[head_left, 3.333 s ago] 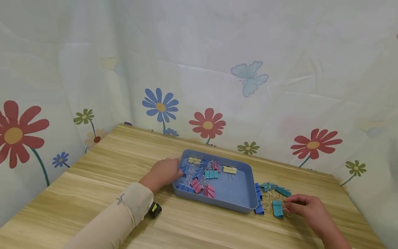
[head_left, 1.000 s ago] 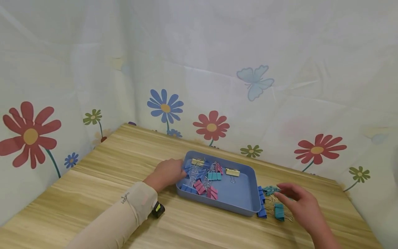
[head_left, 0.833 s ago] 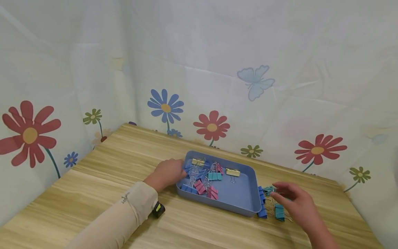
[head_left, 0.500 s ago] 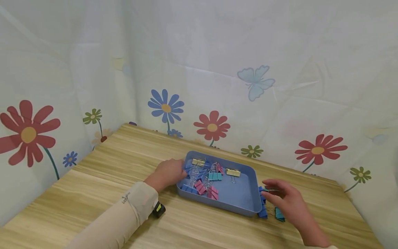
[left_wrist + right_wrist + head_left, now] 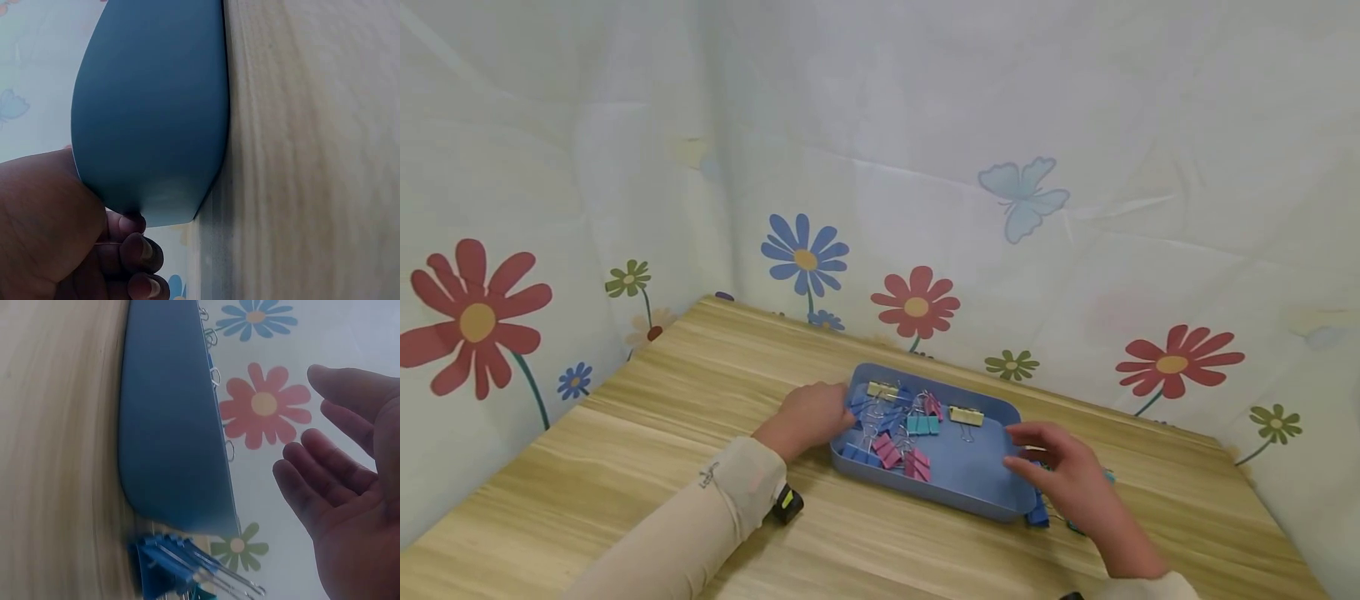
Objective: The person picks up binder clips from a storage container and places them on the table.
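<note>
My left hand (image 5: 808, 421) grips the left end of a blue tray (image 5: 970, 475); in the left wrist view, fingers curl at the tray's outer wall (image 5: 150, 100). Inside, mostly toward the left, lie several binder clips: pink (image 5: 917, 465), teal (image 5: 922, 426), blue (image 5: 860, 455) and pale yellow (image 5: 966, 416). Over the tray's right rim hovers my right hand (image 5: 1067, 479), thumb and fingers spread apart, nothing between them. The right wrist view shows that hand (image 5: 350, 481) above the rim. Blue clips (image 5: 1038, 510) stand against the tray's right end, partly hidden by this hand.
Teal clips (image 5: 1108, 475) beyond the right hand are mostly covered by it. Everything rests on a wood-grain table (image 5: 662, 433). A white curtain (image 5: 865, 108) printed with flowers and a butterfly hangs along the table's back and sides.
My right hand has moved left from the teal clips on the table to above the tray's right rim. The left hand keeps its hold on the tray.
</note>
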`<action>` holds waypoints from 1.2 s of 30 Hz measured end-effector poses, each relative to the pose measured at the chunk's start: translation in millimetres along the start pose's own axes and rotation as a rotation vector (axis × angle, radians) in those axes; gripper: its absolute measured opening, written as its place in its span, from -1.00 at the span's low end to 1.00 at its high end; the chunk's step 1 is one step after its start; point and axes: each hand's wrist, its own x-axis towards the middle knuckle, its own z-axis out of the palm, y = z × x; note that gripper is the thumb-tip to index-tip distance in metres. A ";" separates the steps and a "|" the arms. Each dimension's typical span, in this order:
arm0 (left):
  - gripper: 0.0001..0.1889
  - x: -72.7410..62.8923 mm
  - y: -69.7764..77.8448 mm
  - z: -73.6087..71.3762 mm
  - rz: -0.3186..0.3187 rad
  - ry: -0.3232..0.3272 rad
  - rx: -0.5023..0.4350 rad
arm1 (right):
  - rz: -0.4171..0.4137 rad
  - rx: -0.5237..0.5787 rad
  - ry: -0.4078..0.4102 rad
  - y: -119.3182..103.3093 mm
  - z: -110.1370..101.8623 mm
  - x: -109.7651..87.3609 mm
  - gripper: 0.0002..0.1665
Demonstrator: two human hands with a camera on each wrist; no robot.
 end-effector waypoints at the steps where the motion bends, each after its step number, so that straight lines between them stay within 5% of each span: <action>1: -0.75 -0.2 -0.1 -0.3 -0.001 -0.001 0.001 | -0.005 0.015 -0.006 -1.0 1.1 0.9 -0.56; 12: -0.78 -2.1 2.5 -5.2 0.000 -0.004 0.003 | 0.082 0.125 -0.064 -11.5 14.9 9.1 -0.53; 23: -0.79 -2.2 1.9 -5.1 -0.015 -0.016 0.001 | -0.032 0.265 -0.097 -14.6 29.2 15.1 -0.55; 36: -0.79 -0.7 0.6 -2.8 -0.003 -0.002 -0.006 | -0.066 0.285 -0.166 -18.5 44.9 21.3 -0.50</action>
